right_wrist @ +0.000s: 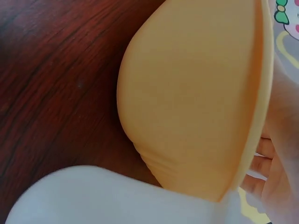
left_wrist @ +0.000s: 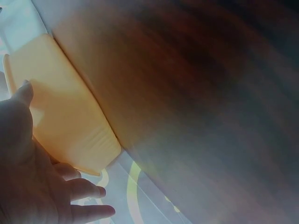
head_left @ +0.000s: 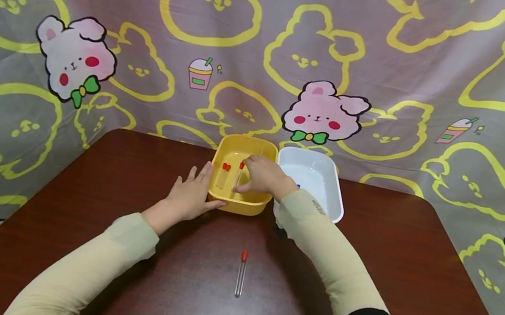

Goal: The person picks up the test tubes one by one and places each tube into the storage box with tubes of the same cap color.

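Note:
My right hand [head_left: 261,175] reaches into the yellow basin [head_left: 244,208], its fingers at the red cap of a clear test tube [head_left: 239,173] and its thumb lower down. Two other red-capped test tubes [head_left: 223,176] lie side by side on the basin's floor, left of this hand. My left hand [head_left: 190,191] rests against the basin's left front side with spread fingers; in the left wrist view its thumb touches the yellow wall. Another red-capped test tube [head_left: 241,274] lies on the table in front. In the right wrist view the basin wall hides part of the hand and the tube.
A white basin [head_left: 337,198] stands directly right of the yellow one, with a small blue piece [head_left: 298,186] showing beside my right wrist. Both sit on a dark reddish-brown table [head_left: 138,282]. A patterned cloth [head_left: 252,31] hangs behind and along the sides.

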`<state>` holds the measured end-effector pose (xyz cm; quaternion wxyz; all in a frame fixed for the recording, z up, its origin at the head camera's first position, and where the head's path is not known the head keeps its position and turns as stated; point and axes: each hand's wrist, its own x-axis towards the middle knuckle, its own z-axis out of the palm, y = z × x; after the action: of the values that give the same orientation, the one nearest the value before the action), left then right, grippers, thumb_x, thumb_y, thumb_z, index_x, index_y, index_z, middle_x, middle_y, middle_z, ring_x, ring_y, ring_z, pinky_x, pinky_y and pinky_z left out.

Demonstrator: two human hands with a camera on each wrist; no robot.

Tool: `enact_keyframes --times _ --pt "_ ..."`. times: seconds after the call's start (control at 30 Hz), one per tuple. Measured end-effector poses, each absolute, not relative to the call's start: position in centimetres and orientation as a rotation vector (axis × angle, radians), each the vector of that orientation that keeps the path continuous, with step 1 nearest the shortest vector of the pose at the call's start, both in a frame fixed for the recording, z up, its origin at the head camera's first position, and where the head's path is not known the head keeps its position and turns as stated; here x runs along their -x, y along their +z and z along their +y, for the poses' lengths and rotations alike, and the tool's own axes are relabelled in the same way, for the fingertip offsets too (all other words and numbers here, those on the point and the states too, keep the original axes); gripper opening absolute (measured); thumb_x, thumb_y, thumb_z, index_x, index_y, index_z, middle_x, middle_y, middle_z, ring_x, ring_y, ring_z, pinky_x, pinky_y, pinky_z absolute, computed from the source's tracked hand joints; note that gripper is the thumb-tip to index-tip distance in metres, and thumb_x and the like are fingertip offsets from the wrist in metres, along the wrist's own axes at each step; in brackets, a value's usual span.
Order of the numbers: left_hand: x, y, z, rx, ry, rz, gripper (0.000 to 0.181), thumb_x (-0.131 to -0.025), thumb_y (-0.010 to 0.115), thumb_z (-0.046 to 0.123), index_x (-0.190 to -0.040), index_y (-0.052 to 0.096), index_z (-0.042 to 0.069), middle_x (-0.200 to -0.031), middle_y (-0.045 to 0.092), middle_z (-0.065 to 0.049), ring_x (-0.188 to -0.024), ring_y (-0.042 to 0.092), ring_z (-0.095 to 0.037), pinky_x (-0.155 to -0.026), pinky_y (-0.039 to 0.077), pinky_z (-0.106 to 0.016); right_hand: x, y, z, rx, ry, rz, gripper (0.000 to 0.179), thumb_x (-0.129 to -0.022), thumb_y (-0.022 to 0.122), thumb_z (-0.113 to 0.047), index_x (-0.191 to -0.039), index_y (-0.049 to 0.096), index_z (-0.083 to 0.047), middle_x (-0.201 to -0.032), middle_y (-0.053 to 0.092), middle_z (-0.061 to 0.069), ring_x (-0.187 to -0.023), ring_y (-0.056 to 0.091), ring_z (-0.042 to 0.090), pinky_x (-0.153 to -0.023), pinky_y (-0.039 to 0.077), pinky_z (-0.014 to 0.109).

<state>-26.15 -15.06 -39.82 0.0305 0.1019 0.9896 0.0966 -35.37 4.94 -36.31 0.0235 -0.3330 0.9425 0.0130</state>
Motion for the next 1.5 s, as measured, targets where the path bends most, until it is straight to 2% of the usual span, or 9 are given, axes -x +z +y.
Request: enact_keyframes --times 0.2,0.73,1.03,1.5 --pt "26.2 -39.7 -15.0 -0.303 0.295 3.040 0.109 -0.096 0.057 0.067 -0.164 0.004 0.000 -0.170 0.005 -0.016 -0.152 0.015 -0.046 -0.115 0.023 -0.067 35.8 -36.5 4.6 1.012 0.045 2.914 0.094 -0.086 0.073 -0.065 -0.147 0.051 0.002 -0.149 0.052 0.018 -0.138 0.047 0.034 -0.115 0.037 0.042" --pt "26.1 -39.7 -15.1 -0.291 0.309 3.039 0.111 -0.095 0.059 0.067 -0.164 0.004 0.000 -0.170 0.005 -0.016 -0.152 0.015 -0.046 -0.115 0.022 -0.067 36.8 -37.9 3.4 0.887 0.001 2.860 0.092 -0.086 0.074 -0.064 -0.151 0.050 -0.004 -0.153 0.049 0.013 -0.140 0.044 0.032 -0.118 0.032 0.042" --pt "26.2 -39.7 -15.1 -0.297 0.322 3.039 0.110 -0.095 0.058 0.067 -0.164 0.003 0.001 -0.171 0.004 -0.015 -0.152 0.015 -0.046 -0.116 0.021 -0.067 37.3 -38.5 3.2 0.923 0.062 2.866 0.077 -0.086 0.072 -0.065 -0.137 0.064 -0.008 -0.143 0.057 0.011 -0.127 0.052 0.029 -0.113 0.039 0.042" --pt "26.0 -39.8 -14.9 -0.291 0.309 3.040 0.110 -0.095 0.058 0.067 -0.164 0.003 0.001 -0.171 0.004 -0.015 -0.152 0.015 -0.046 -0.116 0.021 -0.067 37.2 -38.6 2.7 0.928 0.078 2.855 0.085 -0.088 0.071 -0.064 -0.146 0.055 -0.005 -0.151 0.051 0.012 -0.136 0.047 0.030 -0.116 0.034 0.042"
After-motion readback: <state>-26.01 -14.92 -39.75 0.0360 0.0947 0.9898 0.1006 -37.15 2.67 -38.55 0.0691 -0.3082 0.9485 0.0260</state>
